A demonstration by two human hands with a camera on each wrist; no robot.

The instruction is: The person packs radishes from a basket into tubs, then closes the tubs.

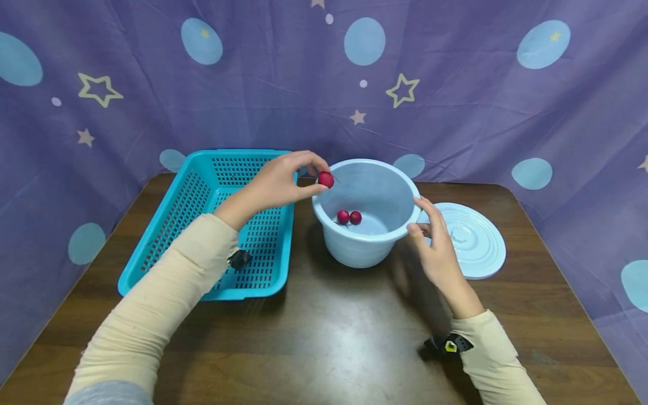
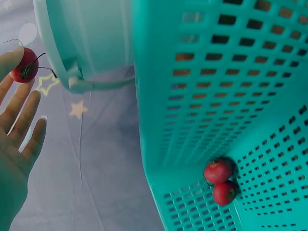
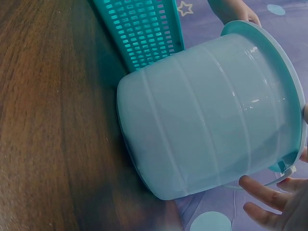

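Observation:
My left hand [image 1: 283, 179] pinches a small round red radish [image 1: 326, 179] between thumb and fingers, at the left rim of a light blue bucket [image 1: 358, 247]. Thin dark stalks stick out from this radish in the left wrist view. Two more radishes [image 1: 349, 217] lie together on the bucket's floor. At the bucket's right side, my right hand [image 1: 436, 247] holds the rim, its thumb and fingertips right at the lip. A turquoise mesh basket [image 1: 289, 242] stands to the left, partly behind my left arm. Two radishes [image 2: 220, 181] lie in its corner in the left wrist view.
A round light blue lid [image 1: 481, 242] lies on the brown wooden table [image 1: 324, 343], right of the bucket and behind my right hand. The bucket's handle [image 2: 103, 85] hangs near its rim. A purple curtain [image 1: 283, 101] with stars and dots hangs behind the table.

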